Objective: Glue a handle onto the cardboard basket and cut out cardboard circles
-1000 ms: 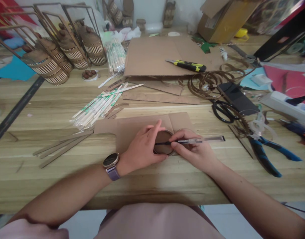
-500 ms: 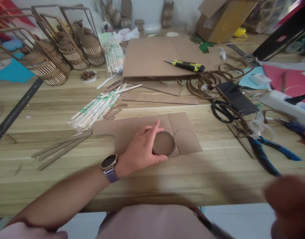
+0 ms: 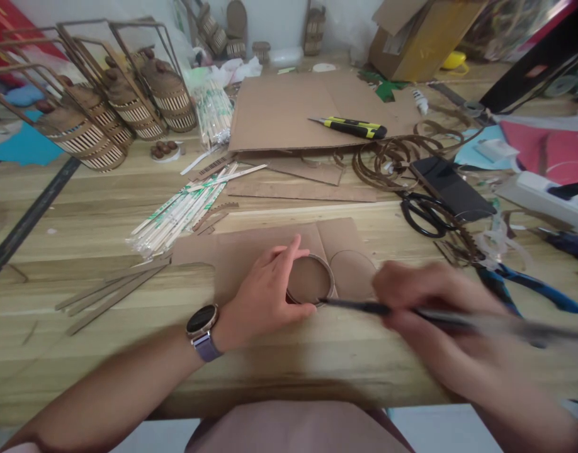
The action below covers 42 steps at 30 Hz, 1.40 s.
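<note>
Flat on the table lies a piece of brown cardboard [image 3: 242, 251] with a fold line and a circle drawn at its right end. On it rests a round brown ring [image 3: 332, 272], left of the drawn circle. My left hand [image 3: 260, 296], a watch on its wrist, holds the ring's left side between thumb and fingers. My right hand [image 3: 440, 327], blurred by motion, grips a dark pen [image 3: 359, 306]. The pen's tip is at the ring's lower right edge; whether it touches the cardboard I cannot tell.
Wrapped sticks [image 3: 180, 211] and cardboard strips [image 3: 114, 292] lie left. A utility knife [image 3: 350, 127] rests on a larger cardboard sheet [image 3: 274, 107]. Right are coiled brown strips [image 3: 378, 167], scissors [image 3: 421, 217], a phone [image 3: 452, 187] and pliers [image 3: 544, 288]. Small lantern-like crafts [image 3: 135, 104] stand back left.
My right hand has come in from the lower right edge, bringing the pen to the ring. The left hand stays on the ring. The view has shifted slightly.
</note>
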Each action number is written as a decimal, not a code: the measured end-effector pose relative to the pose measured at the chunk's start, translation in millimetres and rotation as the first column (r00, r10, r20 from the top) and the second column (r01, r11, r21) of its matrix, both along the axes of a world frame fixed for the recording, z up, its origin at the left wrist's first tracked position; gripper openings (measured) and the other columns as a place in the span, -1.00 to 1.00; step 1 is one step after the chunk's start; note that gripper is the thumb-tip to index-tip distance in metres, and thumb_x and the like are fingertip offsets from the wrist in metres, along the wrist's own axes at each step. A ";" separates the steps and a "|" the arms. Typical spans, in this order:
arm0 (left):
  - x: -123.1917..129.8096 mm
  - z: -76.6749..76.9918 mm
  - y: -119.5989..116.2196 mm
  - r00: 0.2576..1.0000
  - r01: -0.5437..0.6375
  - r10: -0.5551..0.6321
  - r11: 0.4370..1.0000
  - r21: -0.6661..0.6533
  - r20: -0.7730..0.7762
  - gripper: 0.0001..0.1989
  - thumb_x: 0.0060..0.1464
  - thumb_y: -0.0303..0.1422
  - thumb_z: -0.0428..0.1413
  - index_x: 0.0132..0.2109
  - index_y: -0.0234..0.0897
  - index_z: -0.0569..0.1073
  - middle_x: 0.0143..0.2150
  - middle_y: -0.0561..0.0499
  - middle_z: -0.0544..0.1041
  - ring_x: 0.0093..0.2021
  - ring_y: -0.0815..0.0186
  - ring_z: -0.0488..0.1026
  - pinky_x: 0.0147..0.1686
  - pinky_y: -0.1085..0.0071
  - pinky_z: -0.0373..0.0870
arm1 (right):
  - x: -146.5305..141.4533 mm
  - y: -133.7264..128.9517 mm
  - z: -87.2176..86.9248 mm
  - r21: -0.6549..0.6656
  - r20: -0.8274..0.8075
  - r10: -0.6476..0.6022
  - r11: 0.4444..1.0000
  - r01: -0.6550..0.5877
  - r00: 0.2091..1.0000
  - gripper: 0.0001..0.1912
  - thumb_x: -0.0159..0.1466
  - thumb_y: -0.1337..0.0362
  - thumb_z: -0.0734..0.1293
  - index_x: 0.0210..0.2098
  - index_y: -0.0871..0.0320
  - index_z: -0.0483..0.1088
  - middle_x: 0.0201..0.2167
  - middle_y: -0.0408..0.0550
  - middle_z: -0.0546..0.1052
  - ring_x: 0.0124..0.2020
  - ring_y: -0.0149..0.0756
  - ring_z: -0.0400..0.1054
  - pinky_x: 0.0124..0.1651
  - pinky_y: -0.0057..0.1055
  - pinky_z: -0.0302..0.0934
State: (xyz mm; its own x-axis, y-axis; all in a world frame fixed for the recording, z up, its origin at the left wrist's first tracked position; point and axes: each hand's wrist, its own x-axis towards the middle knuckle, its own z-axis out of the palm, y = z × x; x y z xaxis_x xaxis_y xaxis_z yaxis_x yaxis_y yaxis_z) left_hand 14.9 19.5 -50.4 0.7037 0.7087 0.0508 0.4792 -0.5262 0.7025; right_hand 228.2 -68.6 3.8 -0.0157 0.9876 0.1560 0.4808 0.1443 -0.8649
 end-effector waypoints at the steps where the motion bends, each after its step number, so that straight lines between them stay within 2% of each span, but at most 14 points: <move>1: 0.2 -0.9 0.2 1.000 0.003 -0.003 1.000 0.006 0.001 0.21 -0.08 -0.29 0.38 0.47 -0.15 -0.28 0.30 -0.15 0.38 0.29 -0.06 0.20 0.23 -0.09 0.22 | -1.9 7.9 -3.8 -0.017 -0.031 -0.002 1.000 0.001 1.000 -0.85 0.34 0.21 0.33 -0.37 0.04 0.40 -0.46 -0.10 0.49 -0.46 -0.26 0.38 -0.46 -0.36 0.31; 3: 0.6 -2.5 0.3 1.000 0.009 -0.009 1.000 0.025 0.004 0.22 -0.09 -0.29 0.39 0.47 -0.17 -0.29 0.30 -0.18 0.39 0.28 -0.07 0.21 0.22 -0.10 0.23 | -7.4 23.4 -15.0 -0.089 -0.092 -0.008 0.996 -0.001 0.996 -0.84 0.28 0.23 0.33 -0.44 0.05 0.35 -0.54 -0.15 0.42 -0.54 -0.29 0.32 -0.54 -0.39 0.23; 6: 0.4 -3.4 -0.1 1.000 0.015 -0.016 0.998 0.056 0.008 0.21 -0.07 -0.31 0.37 0.46 -0.16 -0.30 0.29 -0.17 0.40 0.28 -0.05 0.22 0.22 -0.08 0.23 | -15.2 36.4 -31.0 -0.204 -0.124 -0.005 0.979 -0.020 0.992 -0.89 0.24 0.22 0.31 -0.41 0.06 0.35 -0.51 -0.15 0.43 -0.53 -0.32 0.31 -0.56 -0.43 0.20; 9: -0.4 -3.0 -0.6 1.000 0.018 -0.018 0.997 0.078 0.007 0.22 -0.08 -0.34 0.38 0.46 -0.15 -0.31 0.28 -0.16 0.41 0.27 -0.04 0.23 0.21 -0.05 0.25 | -18.2 36.9 -36.1 -0.201 -0.143 0.011 0.979 -0.039 0.990 -0.91 0.25 0.22 0.31 -0.39 0.06 0.36 -0.48 -0.15 0.45 -0.50 -0.32 0.33 -0.54 -0.44 0.20; 13: -1.1 -2.4 -0.5 1.000 0.027 -0.029 0.995 0.095 0.010 0.23 -0.06 -0.30 0.39 0.46 -0.12 -0.34 0.28 -0.15 0.41 0.25 -0.04 0.24 0.21 -0.04 0.26 | -18.0 34.5 -33.5 -0.203 -0.168 0.010 0.978 -0.045 0.986 -0.93 0.26 0.24 0.31 -0.37 0.05 0.38 -0.48 -0.15 0.48 -0.48 -0.32 0.37 -0.52 -0.45 0.23; 21: -0.6 -1.1 -1.0 0.999 0.032 -0.035 0.993 0.109 0.018 0.17 0.01 -0.29 0.34 0.46 -0.09 -0.35 0.27 -0.15 0.41 0.25 -0.04 0.26 0.21 -0.04 0.26 | -19.7 34.1 -35.9 -0.209 -0.116 0.024 0.977 -0.048 0.993 -0.94 0.26 0.26 0.32 -0.36 0.06 0.40 -0.47 -0.16 0.48 -0.51 -0.36 0.34 -0.57 -0.49 0.15; 29: -1.5 -2.7 -0.6 0.999 0.034 -0.035 0.994 0.101 0.007 0.20 -0.03 -0.28 0.35 0.46 -0.09 -0.36 0.29 -0.16 0.40 0.25 -0.08 0.26 0.20 -0.08 0.26 | -14.0 35.7 -25.7 -0.289 -0.202 0.084 0.947 -0.142 0.976 -0.89 0.23 0.26 0.31 -0.43 0.07 0.35 -0.58 -0.21 0.38 -0.63 -0.43 0.19 -0.64 -0.51 0.05; 33: -1.2 -1.8 -0.4 0.999 0.038 -0.038 0.995 0.096 -0.006 0.25 -0.08 -0.31 0.39 0.45 -0.08 -0.36 0.29 -0.13 0.40 0.25 -0.06 0.25 0.21 -0.06 0.25 | -14.2 38.5 -22.1 -0.269 -0.194 0.051 0.958 -0.103 0.980 -0.88 0.23 0.25 0.30 -0.44 0.08 0.35 -0.54 -0.17 0.41 -0.57 -0.38 0.26 -0.59 -0.48 0.13; 42: -0.4 -3.4 -0.8 0.999 0.035 -0.036 0.993 0.116 0.001 0.21 -0.04 -0.31 0.35 0.45 -0.08 -0.37 0.29 -0.15 0.39 0.25 -0.07 0.26 0.19 -0.07 0.27 | -14.6 41.7 -19.0 -0.293 -0.155 0.133 0.940 -0.174 0.979 -0.89 0.23 0.25 0.31 -0.44 0.07 0.34 -0.60 -0.23 0.37 -0.65 -0.43 0.18 -0.67 -0.50 0.03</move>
State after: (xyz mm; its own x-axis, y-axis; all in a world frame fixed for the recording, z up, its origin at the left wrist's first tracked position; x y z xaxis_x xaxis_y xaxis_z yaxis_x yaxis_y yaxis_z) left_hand 14.5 18.7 -53.7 0.7279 0.6725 0.1334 0.4566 -0.6207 0.6374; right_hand 213.6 -26.9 -15.1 -0.1708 0.9753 -0.1400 0.3535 -0.0720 -0.9326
